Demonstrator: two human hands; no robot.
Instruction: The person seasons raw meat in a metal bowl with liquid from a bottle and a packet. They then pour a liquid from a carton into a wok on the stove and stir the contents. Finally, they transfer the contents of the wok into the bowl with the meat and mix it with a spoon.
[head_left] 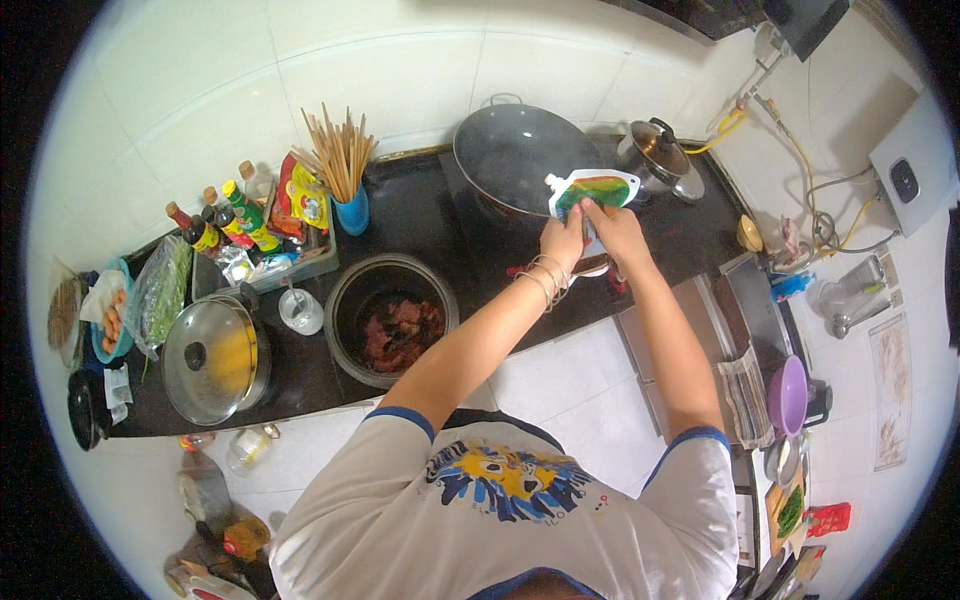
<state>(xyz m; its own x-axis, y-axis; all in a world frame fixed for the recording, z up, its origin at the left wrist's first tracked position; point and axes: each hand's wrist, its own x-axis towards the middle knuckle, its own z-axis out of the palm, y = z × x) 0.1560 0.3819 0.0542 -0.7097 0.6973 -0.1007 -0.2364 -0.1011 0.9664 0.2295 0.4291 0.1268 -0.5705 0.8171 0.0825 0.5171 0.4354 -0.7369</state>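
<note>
A white and green spouted pouch (598, 187) is held up in front of me, its white spout tipped to the left over the near rim of the wok. Bracelets circle the wrist of my left hand (564, 240), which is closed on the pouch's lower left side. My right hand (617, 235) grips the same pouch from the right, thumbs close together. Beneath and beyond the spout, a large dark wok (515, 150) sits on the stove; I cannot make out any liquid leaving the spout.
Right of the wok stands a lidded pot (658, 150). Leftward on the black counter (400, 215) are a dark inner pot (340, 300) holding raw-looking meat, a blue chopstick holder (352, 215), a tray of sauce bottles (322, 262) and a glass-lidded pan (195, 385). A purple basin (788, 395) is at the right.
</note>
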